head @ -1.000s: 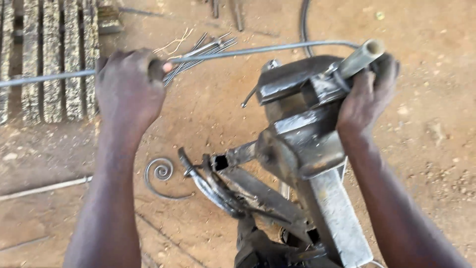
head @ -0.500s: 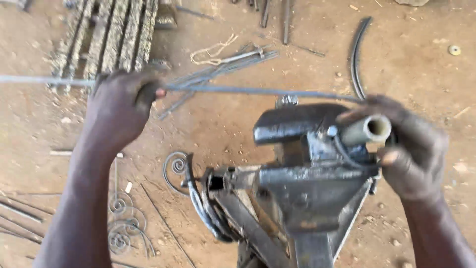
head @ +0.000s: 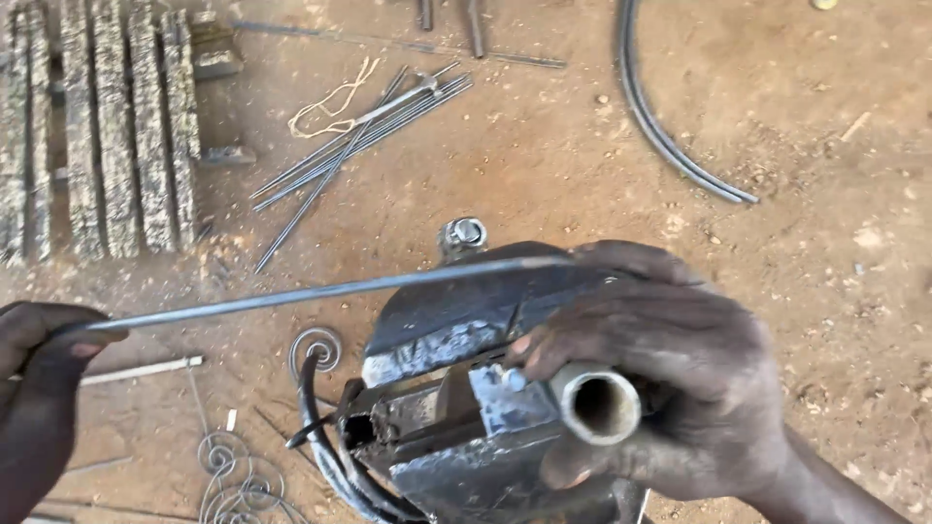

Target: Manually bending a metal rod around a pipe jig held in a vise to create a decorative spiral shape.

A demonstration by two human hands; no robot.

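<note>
Thin steel rod (head: 320, 288) runs long axis left–right between grips: left hand (head: 39, 369) pinches its far end; right hand (head: 660, 374) wraps pipe (head: 597, 403) at vise (head: 456, 388).

**Grey Metal on Reddish-Brown Earth**

The bench vise (head: 456, 388) is dark grey to black, with bluish, shiny worn patches on its jaw block. The pipe (head: 597, 403) shows a pale beige-grey rim around a dark bore. The thin rod (head: 320, 291) is dull silver-grey. The dirt ground (head: 825, 243) is reddish brown, flecked with pale pebbles. The bundle of rods (head: 359, 136) is grey; the string (head: 330, 102) beside it is off-white. The stacked bars (head: 107, 126) are mottled grey with rusty-tan speckles. The curved strip (head: 670, 126) is near black. The scroll pieces (head: 238, 475) are grey spirals.
</note>
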